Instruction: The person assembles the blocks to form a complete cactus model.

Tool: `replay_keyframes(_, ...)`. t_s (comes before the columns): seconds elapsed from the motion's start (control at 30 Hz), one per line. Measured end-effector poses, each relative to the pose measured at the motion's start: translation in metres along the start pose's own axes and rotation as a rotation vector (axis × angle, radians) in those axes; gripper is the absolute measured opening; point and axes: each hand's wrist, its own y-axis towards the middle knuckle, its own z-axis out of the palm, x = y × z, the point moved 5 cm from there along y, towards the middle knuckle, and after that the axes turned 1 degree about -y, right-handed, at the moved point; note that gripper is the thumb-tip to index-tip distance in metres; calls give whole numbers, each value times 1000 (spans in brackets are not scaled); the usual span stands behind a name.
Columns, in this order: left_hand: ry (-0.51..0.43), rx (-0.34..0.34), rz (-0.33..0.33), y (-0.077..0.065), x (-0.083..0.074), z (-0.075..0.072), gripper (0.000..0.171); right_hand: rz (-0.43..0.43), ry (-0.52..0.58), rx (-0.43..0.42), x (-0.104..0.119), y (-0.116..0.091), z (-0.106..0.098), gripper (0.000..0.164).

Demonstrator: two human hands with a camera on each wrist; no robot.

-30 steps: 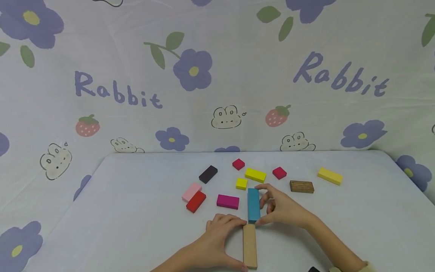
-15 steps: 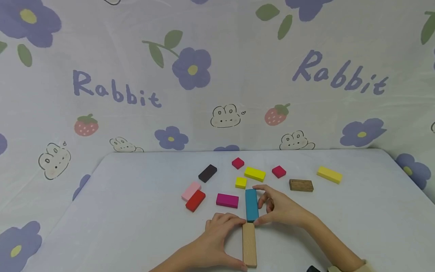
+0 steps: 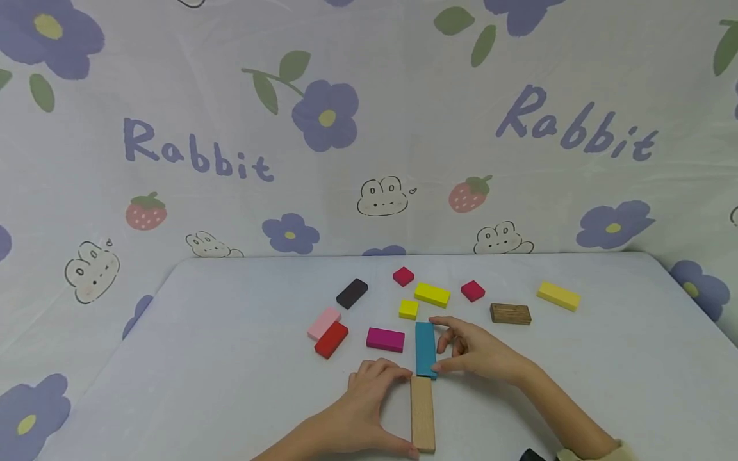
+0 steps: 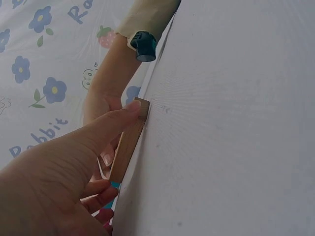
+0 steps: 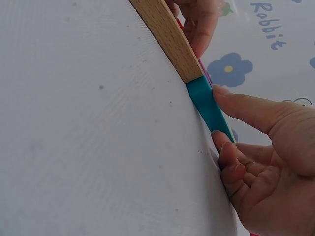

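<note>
A plain wooden block (image 3: 423, 416) lies lengthwise on the white table. My left hand (image 3: 364, 410) spans it, thumb against the near end and index finger at the far end; the left wrist view shows the thumb (image 4: 130, 109) on that end. Directly beyond, a blue block (image 3: 425, 349) lies almost in line with it. My right hand (image 3: 481, 349) holds the blue block, index fingertip at its far end and thumb at its near right side. In the right wrist view the ends of the wooden block (image 5: 170, 39) and blue block (image 5: 210, 105) meet.
Left of the blue block lie a magenta block (image 3: 385, 340), a red block (image 3: 331, 340), a pink block (image 3: 324, 323) and a black block (image 3: 352, 293). Behind are yellow blocks (image 3: 432, 294) and red pieces (image 3: 403, 276). A brown block (image 3: 510, 314) lies to the right.
The blue block has shifted slightly left and toward the wooden block's far end. My right thumb has moved a little up its side. The left hand stays nearly still.
</note>
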Motion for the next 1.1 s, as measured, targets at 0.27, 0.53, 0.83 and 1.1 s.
replay_keyframes(0.27,8,-8,-23,0,-1,-1,86,-18,-72,-35,4,-1,2,82)
replay_keyframes(0.53,4,-8,-16,0,-1,-1,85,-22,-95,-38,3,0,3,82)
replay_keyframes(0.83,6,-13,-7,0,-1,-1,85,-30,-109,-28,4,-1,4,83)
replay_keyframes(1.1,1,-9,-7,0,-1,0,83,-53,-117,-10,5,-2,3,78)
